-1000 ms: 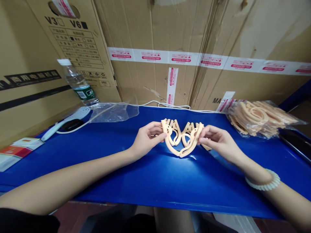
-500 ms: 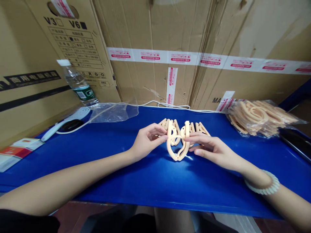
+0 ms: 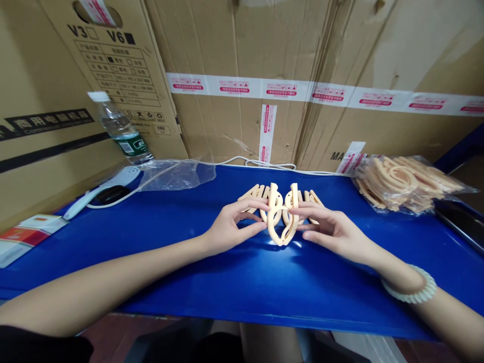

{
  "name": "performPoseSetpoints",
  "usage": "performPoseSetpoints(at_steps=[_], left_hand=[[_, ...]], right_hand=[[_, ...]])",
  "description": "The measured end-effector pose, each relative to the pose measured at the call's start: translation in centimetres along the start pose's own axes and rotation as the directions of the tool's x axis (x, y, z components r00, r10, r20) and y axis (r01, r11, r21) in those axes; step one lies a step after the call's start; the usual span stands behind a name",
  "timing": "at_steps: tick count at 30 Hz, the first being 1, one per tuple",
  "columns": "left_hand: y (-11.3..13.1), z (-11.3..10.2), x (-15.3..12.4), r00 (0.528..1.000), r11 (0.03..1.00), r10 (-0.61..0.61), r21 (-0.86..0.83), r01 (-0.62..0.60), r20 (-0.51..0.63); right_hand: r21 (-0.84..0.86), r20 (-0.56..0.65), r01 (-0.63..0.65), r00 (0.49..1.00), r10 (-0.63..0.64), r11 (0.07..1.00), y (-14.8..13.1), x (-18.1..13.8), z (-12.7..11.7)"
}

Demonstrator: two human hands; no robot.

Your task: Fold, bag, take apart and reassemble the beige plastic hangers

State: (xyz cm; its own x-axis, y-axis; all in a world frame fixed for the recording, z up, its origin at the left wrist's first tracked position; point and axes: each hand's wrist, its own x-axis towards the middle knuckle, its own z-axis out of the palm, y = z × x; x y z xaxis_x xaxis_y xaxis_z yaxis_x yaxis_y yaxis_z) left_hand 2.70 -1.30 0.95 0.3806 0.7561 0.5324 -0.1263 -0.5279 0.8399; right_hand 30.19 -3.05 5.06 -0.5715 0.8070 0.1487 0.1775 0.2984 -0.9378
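A cream plastic folding clothes hanger (image 3: 271, 224) stands in the middle of the blue table, its two arms folded upward and its joined end toward me. Fingertips and thumb of my left hand (image 3: 234, 227) close on its left arm. On the other side, my right hand (image 3: 333, 232) has its fingers against the right arm, with the thumb a little lower. Just behind stand several more folded hangers (image 3: 254, 194) of the same colour in a row, partly covered by the front one and by my fingers.
Clear bags of similar hangers (image 3: 401, 181) lie at the right, beside a dark flat object (image 3: 459, 224). At the left are a water bottle (image 3: 130, 141), a hairbrush (image 3: 102, 191), a black mouse-like object (image 3: 112, 195) and a small box (image 3: 32, 234). A white cable (image 3: 264, 169) runs before cardboard boxes (image 3: 227, 40).
The front hanger has shifted slightly right and away from me, and its arms stand closer together. My left hand has moved right with it; my right hand has barely moved.
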Motion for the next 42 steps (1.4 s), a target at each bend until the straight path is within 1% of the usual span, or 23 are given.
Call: performPoseSetpoints(at_steps=[4, 7, 10, 14, 16, 20, 22, 26, 29, 32, 38, 40, 42], left_hand=[[0.2, 0.1, -0.1, 0.995, 1.0, -0.007, 0.008, 0.007, 0.097], [0.5, 0.1, -0.1, 0.989, 0.999, -0.047, -0.012, 0.049, 0.143], [0.4, 0.2, -0.1, 0.985, 0.994, -0.095, -0.044, 0.102, 0.142], [0.0, 0.1, 0.0, 0.983, 0.985, -0.14, -0.084, 0.15, 0.115], [-0.1, 0.0, 0.0, 0.982, 0.982, -0.152, -0.094, 0.163, 0.112], [0.2, 0.0, -0.1, 0.978, 0.984, -0.156, -0.069, 0.167, 0.14], [0.4, 0.1, -0.1, 0.976, 0.991, -0.124, -0.024, 0.13, 0.177], [0.5, -0.1, -0.3, 0.973, 0.993, -0.005, 0.115, -0.023, 0.232], [0.5, -0.3, -0.2, 0.963, 0.966, 0.052, 0.231, -0.116, 0.263], [0.6, -0.5, -0.2, 0.951, 0.932, 0.074, 0.32, -0.173, 0.301], [1.0, -0.4, -0.3, 0.928, 0.912, 0.061, 0.358, -0.201, 0.367], [1.1, -0.4, -0.3, 0.926, 0.918, 0.076, 0.337, -0.211, 0.37], [1.0, -0.4, -0.3, 0.926, 0.924, 0.108, 0.308, -0.228, 0.362]], right_hand=[[-0.002, 0.006, 0.023, 1.0, -0.023, 1.0, -0.1, -0.1, 0.3], [0.001, 0.022, 0.033, 0.999, -0.033, 0.999, -0.2, -0.2, 0.5], [0.005, 0.025, 0.049, 0.998, -0.049, 0.999, -0.2, -0.2, 0.5], [-0.029, -0.016, 0.071, 0.997, -0.071, 0.997, -0.1, -0.2, 0.2], [-0.034, -0.025, 0.076, 0.997, -0.076, 0.997, -0.1, -0.2, 0.1], [-0.039, 0.005, 0.072, 0.997, -0.072, 0.997, -0.1, -0.2, 0.2], [-0.04, 0.024, 0.069, 0.997, -0.068, 0.997, -0.2, -0.2, 0.3], [-0.076, 0.037, 0.035, 0.999, -0.032, 0.996, -0.6, -0.4, 0.2], [-0.126, 0.039, -0.004, 0.999, 0.009, 0.992, -0.9, -0.5, -0.1], [-0.164, 0.06, -0.036, 0.997, 0.046, 0.986, -1.0, -0.6, -0.3], [-0.133, 0.086, -0.044, 0.995, 0.056, 0.99, -1.1, -0.6, -0.6], [-0.147, 0.058, -0.039, 0.997, 0.048, 0.988, -1.5, -0.6, -1.1], [-0.174, -0.014, -0.039, 0.999, 0.037, 0.984, -2.2, -0.7, -2.0]])
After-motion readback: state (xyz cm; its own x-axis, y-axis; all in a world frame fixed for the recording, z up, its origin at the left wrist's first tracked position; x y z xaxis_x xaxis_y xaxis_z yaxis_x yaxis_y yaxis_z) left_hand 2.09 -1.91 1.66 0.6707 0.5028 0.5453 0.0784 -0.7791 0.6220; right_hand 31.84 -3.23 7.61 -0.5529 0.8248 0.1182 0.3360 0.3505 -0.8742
